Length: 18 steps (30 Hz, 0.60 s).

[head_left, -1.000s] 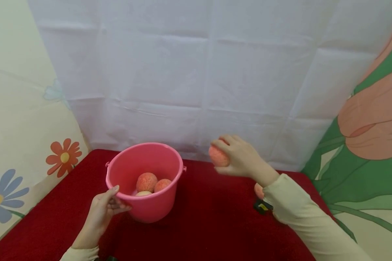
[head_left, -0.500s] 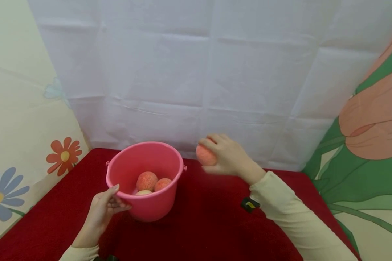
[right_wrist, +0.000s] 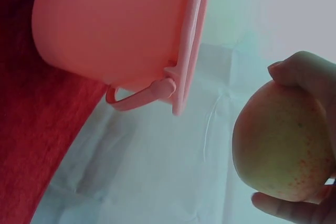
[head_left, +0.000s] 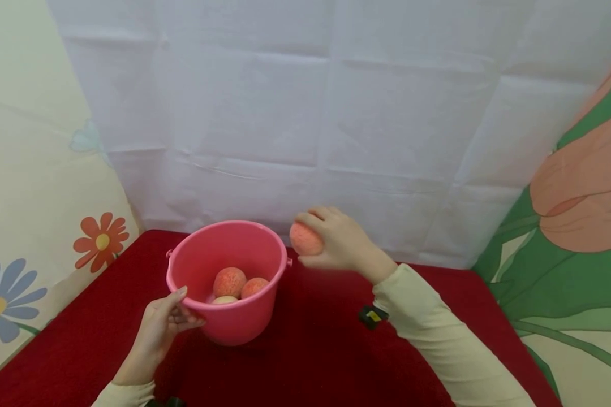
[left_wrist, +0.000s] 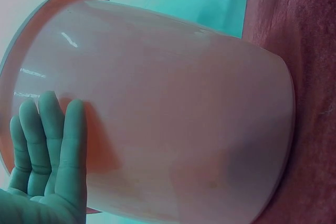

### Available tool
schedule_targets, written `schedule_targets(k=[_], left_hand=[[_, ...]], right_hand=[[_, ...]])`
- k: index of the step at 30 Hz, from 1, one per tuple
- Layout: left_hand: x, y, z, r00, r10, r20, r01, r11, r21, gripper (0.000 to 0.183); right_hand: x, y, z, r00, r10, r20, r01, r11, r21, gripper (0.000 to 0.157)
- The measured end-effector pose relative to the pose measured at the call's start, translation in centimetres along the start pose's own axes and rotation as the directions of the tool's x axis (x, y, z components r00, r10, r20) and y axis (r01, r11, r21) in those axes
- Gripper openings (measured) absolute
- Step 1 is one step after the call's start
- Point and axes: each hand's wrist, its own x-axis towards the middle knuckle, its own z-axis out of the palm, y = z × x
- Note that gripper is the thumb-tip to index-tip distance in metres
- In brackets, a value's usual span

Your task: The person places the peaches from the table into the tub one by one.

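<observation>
A pink bucket [head_left: 239, 325] stands tilted towards me on the red cloth, left of centre. My left hand [head_left: 158, 330] grips its near-left rim, thumb over the edge and fingers against the outer wall [left_wrist: 184, 103]. Inside lie two orange-red speckled peaches [head_left: 229, 282] and a pale yellowish round one [head_left: 225, 300], partly hidden by the rim. Just right of the bucket, my right hand [head_left: 338, 240] holds another peach [head_left: 306, 238] above the cloth. In the right wrist view this peach [right_wrist: 281, 142] looks yellow-green with red specks, between thumb and fingers.
A red cloth [head_left: 315, 350] covers the table, with a creased white sheet [head_left: 305, 113] hanging behind it. Flower-patterned panels [head_left: 580, 226] flank both sides. The bucket's handle [right_wrist: 139, 98] hangs down along its side. A small black device [head_left: 373, 316] sits at my right wrist.
My right hand has moved left with the peach, closer to the bucket. A round pinkish thing by my right sleeve is now out of sight. The left hand and bucket stay put.
</observation>
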Motion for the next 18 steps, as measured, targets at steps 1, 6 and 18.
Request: schedule_targets(k=[1,6,18], left_hand=[[0.0,0.0,0.0,1.000,0.002,0.000,-0.002,1.000,-0.001,0.045],[0.0,0.0,0.0,1.000,0.012,0.003,-0.012,1.000,-0.005,0.045],[0.0,-0.2,-0.1,1.000,0.023,0.012,-0.023,1.000,-0.019,0.044]], right_hand=[[0.2,-0.1,0.1,1.000,0.001,0.001,-0.001,1.000,0.002,0.058],[1.1,-0.7,0.3,1.000,0.009,0.020,-0.010,1.000,0.019,0.058],[2.7,-1.7,1.2,0.997,0.014,0.074,-0.018,0.998,0.058,0.060]])
